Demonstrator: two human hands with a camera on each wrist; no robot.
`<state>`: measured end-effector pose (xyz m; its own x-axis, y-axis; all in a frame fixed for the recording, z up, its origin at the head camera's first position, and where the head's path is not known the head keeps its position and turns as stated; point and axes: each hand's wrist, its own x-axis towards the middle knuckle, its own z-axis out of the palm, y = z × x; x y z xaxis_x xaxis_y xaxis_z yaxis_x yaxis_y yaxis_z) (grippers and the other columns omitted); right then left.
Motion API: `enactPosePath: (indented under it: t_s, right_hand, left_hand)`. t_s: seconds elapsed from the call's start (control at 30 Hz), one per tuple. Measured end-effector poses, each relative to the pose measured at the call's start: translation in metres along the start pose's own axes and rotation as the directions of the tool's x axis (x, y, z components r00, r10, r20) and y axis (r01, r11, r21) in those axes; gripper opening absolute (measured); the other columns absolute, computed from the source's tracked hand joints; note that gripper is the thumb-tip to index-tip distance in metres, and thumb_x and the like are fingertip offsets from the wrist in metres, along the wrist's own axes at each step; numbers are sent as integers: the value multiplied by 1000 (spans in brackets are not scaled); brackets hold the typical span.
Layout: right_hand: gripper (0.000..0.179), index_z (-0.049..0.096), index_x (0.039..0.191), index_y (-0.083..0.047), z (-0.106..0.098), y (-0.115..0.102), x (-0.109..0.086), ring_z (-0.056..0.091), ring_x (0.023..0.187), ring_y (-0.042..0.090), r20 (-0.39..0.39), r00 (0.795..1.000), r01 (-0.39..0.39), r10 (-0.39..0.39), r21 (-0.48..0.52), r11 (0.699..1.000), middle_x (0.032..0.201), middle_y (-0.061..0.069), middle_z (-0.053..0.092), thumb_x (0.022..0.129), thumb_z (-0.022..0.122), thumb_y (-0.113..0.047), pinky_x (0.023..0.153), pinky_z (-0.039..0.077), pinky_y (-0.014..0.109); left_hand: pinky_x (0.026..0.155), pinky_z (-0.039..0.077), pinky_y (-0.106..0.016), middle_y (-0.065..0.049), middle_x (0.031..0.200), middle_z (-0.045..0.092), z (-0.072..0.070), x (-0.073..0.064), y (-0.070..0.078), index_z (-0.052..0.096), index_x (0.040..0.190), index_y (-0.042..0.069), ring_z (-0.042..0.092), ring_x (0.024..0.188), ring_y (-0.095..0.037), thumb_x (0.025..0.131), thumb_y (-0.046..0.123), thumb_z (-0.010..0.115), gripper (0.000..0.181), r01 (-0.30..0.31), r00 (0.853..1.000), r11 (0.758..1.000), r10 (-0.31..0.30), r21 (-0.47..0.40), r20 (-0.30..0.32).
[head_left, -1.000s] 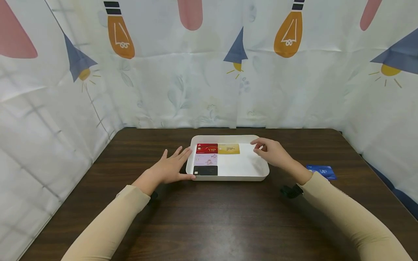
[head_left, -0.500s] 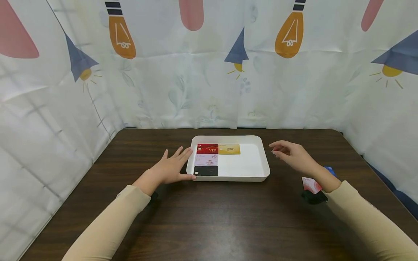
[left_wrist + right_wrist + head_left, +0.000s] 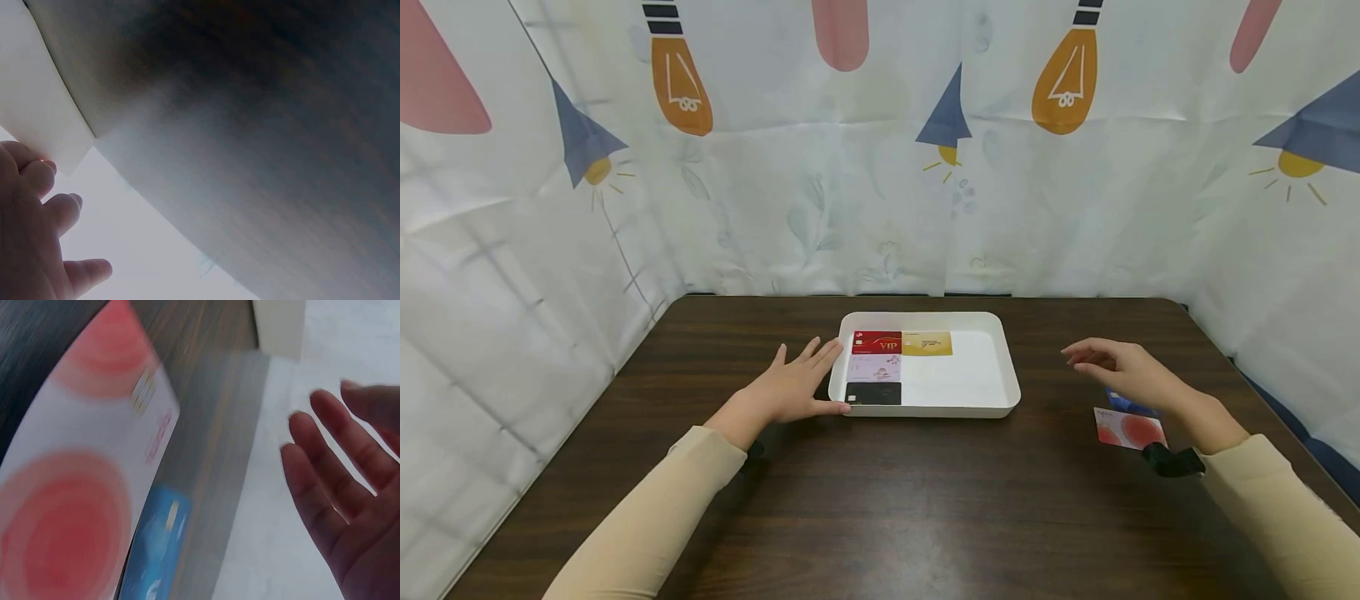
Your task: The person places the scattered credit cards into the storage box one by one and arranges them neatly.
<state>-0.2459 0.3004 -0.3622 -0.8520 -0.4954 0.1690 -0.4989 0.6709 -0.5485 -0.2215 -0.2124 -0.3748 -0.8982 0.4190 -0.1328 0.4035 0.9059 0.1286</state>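
Note:
My left hand (image 3: 792, 387) rests with spread fingers on the left rim of a white tray (image 3: 958, 412). Inside, a red VIP card (image 3: 876, 342), a lilac card (image 3: 874, 367) and a black card (image 3: 872, 394) form a column on the left. A gold card (image 3: 927, 343) lies beside the red one. My right hand (image 3: 1131, 371), holding nothing, hovers over the table to the right, fingers loosely bent. Below it lie a pink-and-white card (image 3: 1129, 429) and a blue card (image 3: 1126, 403), partly covered by the hand. In the right wrist view the pink-and-white card (image 3: 75, 531) looms close.
The dark wooden table (image 3: 895, 517) extends around the tray. A patterned white curtain (image 3: 865, 217) hangs behind it and along both sides. A black strap (image 3: 1172, 461) sits at my right wrist.
My right hand has withdrawn from the tray to the right, uncovering the pink-and-white card and passing over the blue one. The left hand has stayed on the tray's rim.

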Motion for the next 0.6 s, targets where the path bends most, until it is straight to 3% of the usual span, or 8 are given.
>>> enactPosePath:
  t_s: [0.27,0.47,0.6]
  right_hand:
    - [31,65,131,-1,-16,26,-17,69,104,21,56,994,-87,89,-40,995,119,12,71,102,66,-13,84,53,21]
    - [37,62,134,2,-27,43,-28,67,107,25,79,981,-179,179,-5,984,124,19,68,104,63,-20,82,51,19]
    - [37,61,133,5,-32,55,-35,65,102,4,69,977,-200,200,-5,980,124,23,67,104,63,-18,80,50,17]
  left_hand:
    - [114,6,-75,-12,170,18,0,-1,0,16,165,8,13,155,-38,88,75,60,111,0,1000,1000,0,2,-1]
    - [114,7,-75,-11,170,18,1,0,0,16,165,8,14,155,-38,88,76,59,111,4,1000,1000,-4,9,-2]
    - [114,7,-74,-11,170,18,1,0,-1,16,165,8,14,155,-38,88,76,59,111,3,1000,1000,-3,10,-4]
